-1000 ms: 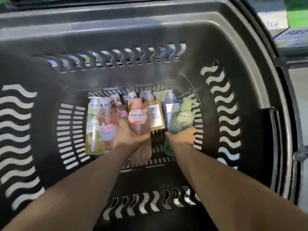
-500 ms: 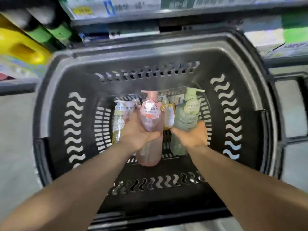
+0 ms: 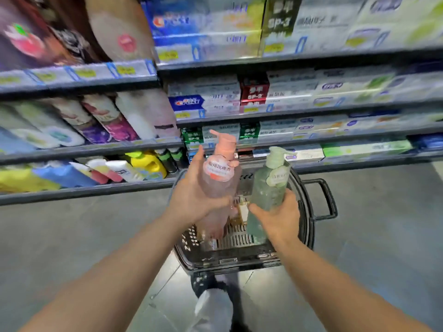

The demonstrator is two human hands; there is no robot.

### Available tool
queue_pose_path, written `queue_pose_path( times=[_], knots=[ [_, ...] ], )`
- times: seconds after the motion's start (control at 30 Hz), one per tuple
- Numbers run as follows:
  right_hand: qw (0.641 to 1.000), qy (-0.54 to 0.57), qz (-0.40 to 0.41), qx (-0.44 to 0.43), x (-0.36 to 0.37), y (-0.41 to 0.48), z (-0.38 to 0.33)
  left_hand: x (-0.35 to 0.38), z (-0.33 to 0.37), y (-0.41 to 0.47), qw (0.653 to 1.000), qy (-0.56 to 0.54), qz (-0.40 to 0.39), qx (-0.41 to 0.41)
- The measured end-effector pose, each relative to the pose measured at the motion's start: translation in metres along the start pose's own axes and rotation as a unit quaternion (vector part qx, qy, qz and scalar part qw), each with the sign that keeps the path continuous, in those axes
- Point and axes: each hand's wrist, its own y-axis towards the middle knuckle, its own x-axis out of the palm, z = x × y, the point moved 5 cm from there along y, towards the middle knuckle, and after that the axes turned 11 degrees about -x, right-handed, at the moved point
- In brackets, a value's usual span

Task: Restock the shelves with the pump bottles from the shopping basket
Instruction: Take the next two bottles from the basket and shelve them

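Now lifted out above the basket (image 3: 309, 226): pink bottle (image 3: 219, 180), left hand (image 3: 191, 200), fingers curled round it; green bottle (image 3: 268, 188), right hand (image 3: 279, 219) likewise.

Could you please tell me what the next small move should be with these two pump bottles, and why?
Probably carry both forward to the shelves: the left hand holds the pink bottle, the right hand the green bottle, both held above the basket. Which shelf suits them is too blurred to tell.
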Motion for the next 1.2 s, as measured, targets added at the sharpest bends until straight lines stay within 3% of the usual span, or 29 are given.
queue_pose_path(
  times=[0.37,0.67,0.97,1.2],
  knots=[
    [0.982,0.067,-0.032,-0.171,-0.087,-0.093,-0.197,-0.143,0.140,-0.162,0.975,-0.024,0.196,0.102],
    [0.955,0.094,-0.036,-0.278,-0.060,-0.142,-0.350,-0.300,0.182,-0.212,0.937,-0.016,0.300,0.181],
    [0.943,0.152,0.007,-0.297,0.034,-0.147,-0.457,-0.450,0.158,-0.167,0.928,-0.021,0.310,0.208],
    [0.939,0.192,0.088,-0.271,0.066,-0.124,-0.488,-0.494,0.161,-0.106,0.932,-0.011,0.277,0.233]
  ],
)
